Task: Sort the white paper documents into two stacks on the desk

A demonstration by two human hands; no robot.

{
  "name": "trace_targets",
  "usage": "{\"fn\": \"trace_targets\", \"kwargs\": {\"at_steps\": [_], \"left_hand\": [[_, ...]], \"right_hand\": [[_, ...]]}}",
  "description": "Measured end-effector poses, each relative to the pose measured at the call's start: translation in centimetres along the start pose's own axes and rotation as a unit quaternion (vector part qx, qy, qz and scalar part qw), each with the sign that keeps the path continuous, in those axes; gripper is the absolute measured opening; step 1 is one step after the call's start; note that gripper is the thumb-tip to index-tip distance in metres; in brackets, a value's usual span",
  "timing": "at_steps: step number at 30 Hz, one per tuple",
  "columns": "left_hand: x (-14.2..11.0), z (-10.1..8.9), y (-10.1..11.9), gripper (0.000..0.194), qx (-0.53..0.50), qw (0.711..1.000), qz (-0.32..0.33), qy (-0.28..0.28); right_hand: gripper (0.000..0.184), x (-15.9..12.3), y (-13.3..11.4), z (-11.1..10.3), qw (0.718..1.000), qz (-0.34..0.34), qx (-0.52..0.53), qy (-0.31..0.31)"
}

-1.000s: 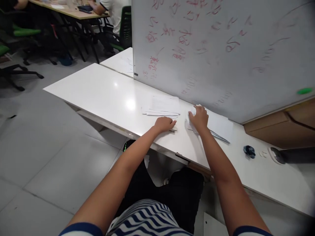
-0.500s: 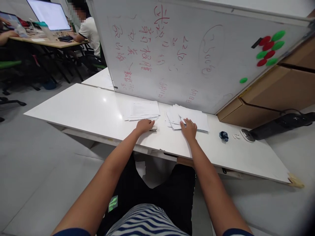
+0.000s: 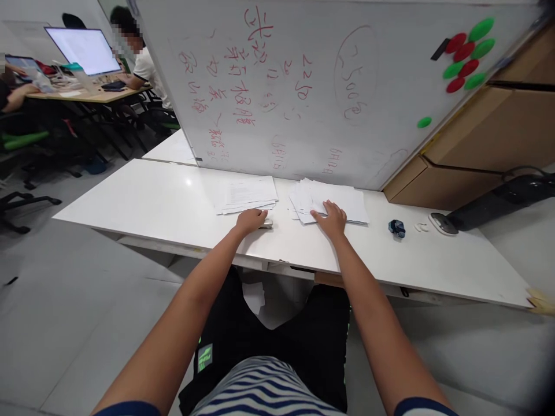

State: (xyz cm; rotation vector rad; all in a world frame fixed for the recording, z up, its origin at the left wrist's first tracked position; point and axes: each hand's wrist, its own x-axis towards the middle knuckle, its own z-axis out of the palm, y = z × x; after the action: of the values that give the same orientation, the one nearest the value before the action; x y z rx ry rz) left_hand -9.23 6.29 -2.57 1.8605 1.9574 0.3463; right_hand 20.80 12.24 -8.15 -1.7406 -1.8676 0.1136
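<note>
My left hand (image 3: pixel 251 220) is closed around a small light-coloured stapler (image 3: pixel 267 224) resting on the white desk. Most of the stapler is hidden under the palm, with only its end showing. Just beyond that hand lies a fanned stack of printed sheets (image 3: pixel 251 192). My right hand (image 3: pixel 333 219) rests on the near edge of a second, looser pile of paper (image 3: pixel 344 199), its thumb spread away from the fingers.
Behind the white desk (image 3: pixel 151 199) stands a whiteboard (image 3: pixel 321 29) with red writing and magnets. Cardboard boxes (image 3: pixel 463 136), a dark bottle (image 3: pixel 489 205) and a small dark blue object (image 3: pixel 396 229) are to the right. A person (image 3: pixel 147 69) sits at another desk, far left.
The camera view has shifted slightly. My right thumb has spread outward to the left over the paper pile. My left hand stays on the stapler.
</note>
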Motion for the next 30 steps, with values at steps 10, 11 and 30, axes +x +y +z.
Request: {"fn": "trace_targets", "kwargs": {"at_steps": [10,11,30], "left_hand": [[0.2,0.2,-0.1,0.058,-0.002,1.000,-0.002,0.001],[0.2,0.2,-0.1,0.058,-0.003,1.000,-0.002,-0.001],[-1.0,-1.1,1.3,0.051,0.041,0.984,0.076,0.156]], "right_hand": [[0.046,0.2,0.1,0.2,1.000,0.018,0.015,0.005],[0.045,0.3,0.1,0.3,1.000,0.018,0.015,0.008],[0.049,-4.1,-2.7,-4.2,0.947,0.018,0.198,0.253]]}}
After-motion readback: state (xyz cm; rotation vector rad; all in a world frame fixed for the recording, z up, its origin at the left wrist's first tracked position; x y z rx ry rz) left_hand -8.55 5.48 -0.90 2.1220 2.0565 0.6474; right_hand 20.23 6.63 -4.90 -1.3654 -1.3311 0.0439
